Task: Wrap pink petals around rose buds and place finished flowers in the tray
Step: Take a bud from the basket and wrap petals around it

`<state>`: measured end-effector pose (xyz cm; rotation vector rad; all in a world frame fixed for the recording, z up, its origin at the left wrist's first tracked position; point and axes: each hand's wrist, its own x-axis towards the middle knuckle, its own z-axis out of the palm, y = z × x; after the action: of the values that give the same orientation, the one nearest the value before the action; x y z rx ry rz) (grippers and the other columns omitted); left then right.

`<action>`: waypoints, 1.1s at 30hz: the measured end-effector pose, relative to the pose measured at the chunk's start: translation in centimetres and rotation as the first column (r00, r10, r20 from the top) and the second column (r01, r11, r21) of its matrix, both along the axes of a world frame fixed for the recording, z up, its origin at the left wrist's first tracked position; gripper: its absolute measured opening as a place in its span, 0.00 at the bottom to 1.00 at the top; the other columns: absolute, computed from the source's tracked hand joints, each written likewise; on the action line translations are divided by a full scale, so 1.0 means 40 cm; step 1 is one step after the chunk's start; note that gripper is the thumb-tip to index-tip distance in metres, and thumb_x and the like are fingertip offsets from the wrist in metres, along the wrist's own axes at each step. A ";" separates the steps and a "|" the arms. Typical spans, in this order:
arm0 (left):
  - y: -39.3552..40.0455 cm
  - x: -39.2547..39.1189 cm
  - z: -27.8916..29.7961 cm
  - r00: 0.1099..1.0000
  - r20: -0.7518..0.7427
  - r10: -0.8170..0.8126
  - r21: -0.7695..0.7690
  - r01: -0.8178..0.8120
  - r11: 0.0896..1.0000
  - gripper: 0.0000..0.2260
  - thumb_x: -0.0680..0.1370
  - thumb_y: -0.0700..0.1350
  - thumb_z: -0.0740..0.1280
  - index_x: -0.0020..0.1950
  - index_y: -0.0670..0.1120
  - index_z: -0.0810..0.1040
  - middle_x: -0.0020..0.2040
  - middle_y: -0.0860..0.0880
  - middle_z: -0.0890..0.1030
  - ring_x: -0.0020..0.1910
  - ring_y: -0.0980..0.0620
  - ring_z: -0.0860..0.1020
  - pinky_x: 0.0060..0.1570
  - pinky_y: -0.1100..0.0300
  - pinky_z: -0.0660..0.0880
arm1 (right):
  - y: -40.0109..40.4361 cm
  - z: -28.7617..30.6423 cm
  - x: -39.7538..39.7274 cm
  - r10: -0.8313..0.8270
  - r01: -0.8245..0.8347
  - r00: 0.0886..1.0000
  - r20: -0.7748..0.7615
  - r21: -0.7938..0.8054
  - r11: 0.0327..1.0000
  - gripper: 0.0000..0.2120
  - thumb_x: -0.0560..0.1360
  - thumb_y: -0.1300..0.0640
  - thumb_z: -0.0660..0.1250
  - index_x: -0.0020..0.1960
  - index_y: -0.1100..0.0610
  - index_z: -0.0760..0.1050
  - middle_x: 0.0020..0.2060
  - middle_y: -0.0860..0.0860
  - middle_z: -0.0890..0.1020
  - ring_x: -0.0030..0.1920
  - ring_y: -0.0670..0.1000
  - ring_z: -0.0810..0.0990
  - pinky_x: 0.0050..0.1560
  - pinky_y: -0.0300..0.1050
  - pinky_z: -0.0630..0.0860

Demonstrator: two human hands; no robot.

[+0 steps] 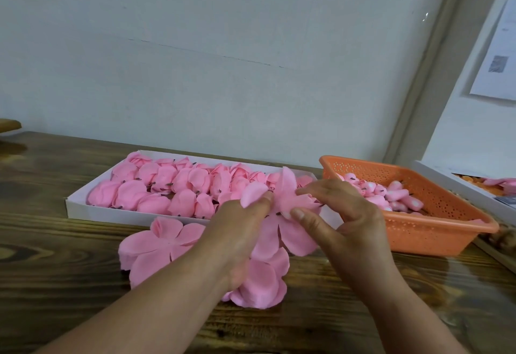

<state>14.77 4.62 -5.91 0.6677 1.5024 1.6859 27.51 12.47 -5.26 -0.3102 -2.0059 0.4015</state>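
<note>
behind a dark wooden table [55, 242] a pale wall is filling most of the view, with a sheet of paper [497, 54] hanging at the right. along the table's far edge a white tray [75, 208] is lying nearly full of finished flowers [156, 186], so much of the work is looking done already. beside it, toward the far right corner, an orange basket [435, 230] is holding a heap of rose buds [391, 194] waiting for wrapping, which suggests plenty is remaining. near the table's middle, loose pink petals [156, 244] are lying in flat flower-shaped pieces. the left hand [240, 222] and the right hand [340, 214] are meeting just above them, both pinching a petal piece [287, 197] between curled fingers and thumbs and apparently folding it round a bud, though the bud itself is hidden inside. this flower is looking half wrapped and is not yet sitting in the tray.
</note>
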 end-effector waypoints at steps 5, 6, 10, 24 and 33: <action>-0.001 0.002 0.004 0.991 0.133 -0.013 -0.013 0.015 1.000 0.17 0.79 0.55 0.63 0.59 0.43 0.77 0.55 0.41 0.81 0.57 0.39 0.78 0.61 0.42 0.73 | 0.002 -0.004 -0.008 -0.075 0.065 0.996 0.055 0.157 0.985 0.10 0.67 0.59 0.72 0.47 0.61 0.83 0.44 0.51 0.83 0.48 0.50 0.80 0.61 0.29 0.64; -0.002 0.004 0.004 0.985 0.171 -0.026 -0.014 0.029 0.999 0.16 0.79 0.54 0.63 0.57 0.43 0.78 0.54 0.40 0.82 0.56 0.39 0.79 0.61 0.42 0.74 | 0.000 -0.004 -0.009 -0.091 0.080 0.994 0.059 0.165 0.983 0.10 0.67 0.59 0.72 0.48 0.61 0.83 0.44 0.51 0.83 0.48 0.51 0.80 0.60 0.33 0.68; -0.007 0.014 0.010 0.959 0.273 -0.081 0.056 0.068 0.996 0.11 0.80 0.49 0.64 0.53 0.42 0.78 0.43 0.41 0.85 0.45 0.43 0.83 0.51 0.47 0.80 | -0.003 -0.005 -0.010 -0.099 0.088 0.992 0.084 0.123 0.988 0.10 0.67 0.59 0.71 0.48 0.60 0.83 0.48 0.53 0.81 0.52 0.45 0.77 0.60 0.32 0.66; -0.008 0.024 0.006 0.962 0.167 -0.217 0.087 0.205 0.975 0.14 0.80 0.52 0.61 0.55 0.45 0.82 0.48 0.44 0.85 0.51 0.45 0.83 0.60 0.46 0.76 | 0.011 0.013 0.012 0.162 -0.146 0.986 0.036 -0.280 0.949 0.06 0.68 0.62 0.74 0.41 0.52 0.82 0.42 0.44 0.83 0.46 0.42 0.80 0.48 0.33 0.73; -0.015 0.022 0.000 0.958 0.120 -0.260 0.091 0.250 0.964 0.17 0.62 0.54 0.73 0.43 0.44 0.84 0.43 0.44 0.85 0.44 0.47 0.84 0.45 0.56 0.78 | 0.007 -0.004 -0.003 0.023 -0.029 0.991 0.133 0.039 0.999 0.08 0.64 0.57 0.74 0.42 0.59 0.83 0.37 0.49 0.80 0.41 0.45 0.77 0.46 0.43 0.75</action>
<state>15.66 4.03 -5.90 0.7422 1.2108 1.5610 27.40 12.76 -5.42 -0.2921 -2.1477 0.3637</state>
